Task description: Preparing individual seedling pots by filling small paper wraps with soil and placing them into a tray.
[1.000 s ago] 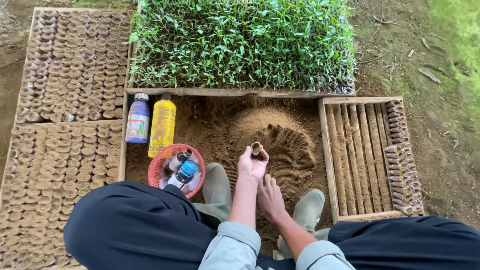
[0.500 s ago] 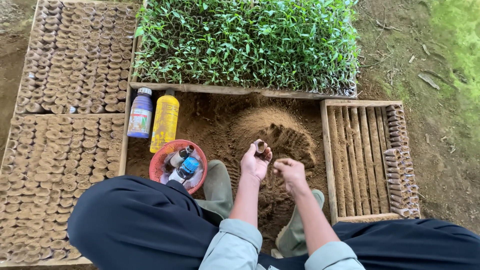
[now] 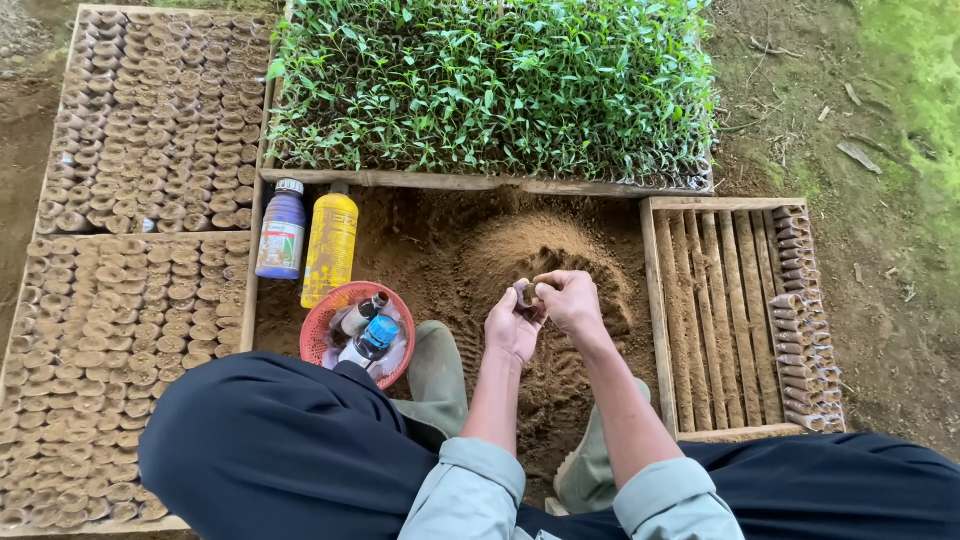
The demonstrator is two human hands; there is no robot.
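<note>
Fingers of left hand [image 3: 512, 328] curled shut around small soil-filled pot [image 3: 524, 294], right hand [image 3: 570, 298] pinching closed at its rim. Just beyond the grip, mound of brown soil [image 3: 545, 250]. Left of it, red basket [image 3: 330, 312], yellow bottle [image 3: 331, 245]. Farther off, green seedlings [image 3: 490, 85].
</note>
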